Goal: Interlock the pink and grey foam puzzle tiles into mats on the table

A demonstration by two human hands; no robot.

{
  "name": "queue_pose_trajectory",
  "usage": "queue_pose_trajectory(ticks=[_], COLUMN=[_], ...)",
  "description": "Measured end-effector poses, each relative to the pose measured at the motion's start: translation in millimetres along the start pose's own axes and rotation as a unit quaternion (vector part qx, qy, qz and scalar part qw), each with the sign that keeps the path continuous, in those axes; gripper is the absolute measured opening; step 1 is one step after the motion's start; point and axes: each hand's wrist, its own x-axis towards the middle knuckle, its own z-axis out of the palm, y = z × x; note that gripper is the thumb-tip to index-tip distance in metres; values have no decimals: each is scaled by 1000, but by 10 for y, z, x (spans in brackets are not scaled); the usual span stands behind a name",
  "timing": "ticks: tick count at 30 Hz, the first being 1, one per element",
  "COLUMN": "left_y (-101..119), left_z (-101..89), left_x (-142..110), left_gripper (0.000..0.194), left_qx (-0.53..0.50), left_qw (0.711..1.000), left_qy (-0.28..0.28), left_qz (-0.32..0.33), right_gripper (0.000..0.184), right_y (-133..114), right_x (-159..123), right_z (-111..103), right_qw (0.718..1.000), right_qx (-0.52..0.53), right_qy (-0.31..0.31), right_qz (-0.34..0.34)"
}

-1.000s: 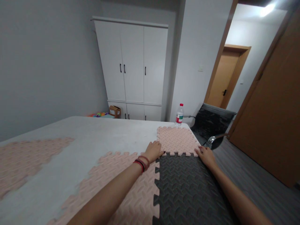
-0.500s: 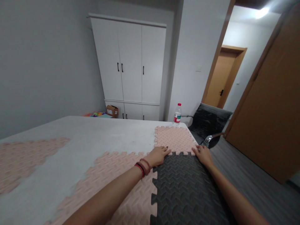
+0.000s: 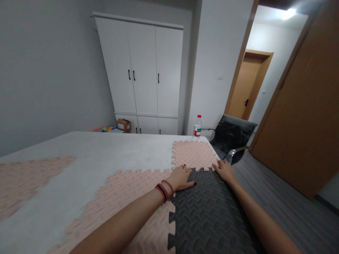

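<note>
My left hand [image 3: 182, 178] lies flat with its thumb spread, over the seam where a large pink foam mat [image 3: 148, 190], a black foam mat [image 3: 209, 208] and a smaller-looking pink foam mat [image 3: 194, 153] meet. Its fingertips touch the near left corner of that far pink mat. My right hand [image 3: 225, 171] rests at the same mat's near right corner, thumb apart from the fingers, beside the table edge; its lower fingers are partly hidden. The mats have toothed, interlocking edges. Between the far pink mat and the black one, the teeth line up along the join.
A water bottle [image 3: 197, 127] with a red cap stands behind the far pink mat on the white table [image 3: 127, 151]. Another pink mat [image 3: 29, 180] lies at the left. A black chair [image 3: 233, 135] is by the right edge; a white wardrobe [image 3: 143, 70] stands behind.
My left thumb has swung out toward me onto the black mat. My right hand stays at the corner, its fingers slightly shifted. The whole view has turned slightly right.
</note>
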Motion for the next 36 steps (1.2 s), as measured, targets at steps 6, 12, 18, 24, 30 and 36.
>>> queue_pose_trajectory(ticks=[6,12,18,24,30,36], left_y=[338,538,670,706,574,-156], left_z=[-125,-115,-9,28,-162,-590], left_x=[204,328,399,443,230,-603], left_gripper=[86,93,92,91,90,58], left_qx=[29,45,47,26,-32,-139], left_qw=[997,987,975,973,985,986], left_qy=[-43,-102,-123,-123,-101,-55], left_qz=[-59,-118,-180,-192,-134,-73], right_gripper=[63,63,105,118,111,114], right_y=[-28,-140,-278,-305,-241,-226], right_x=[-5,-14,46,154,45,-57], right_z=[-3,-48,5,119,216,206], right_qw=[1000,997,991,984,986,989], right_qx=[-21,-48,-55,-62,-50,-44], right_qy=[-11,-56,-117,-147,-144,-127], right_qz=[-3,-1,44,84,73,55])
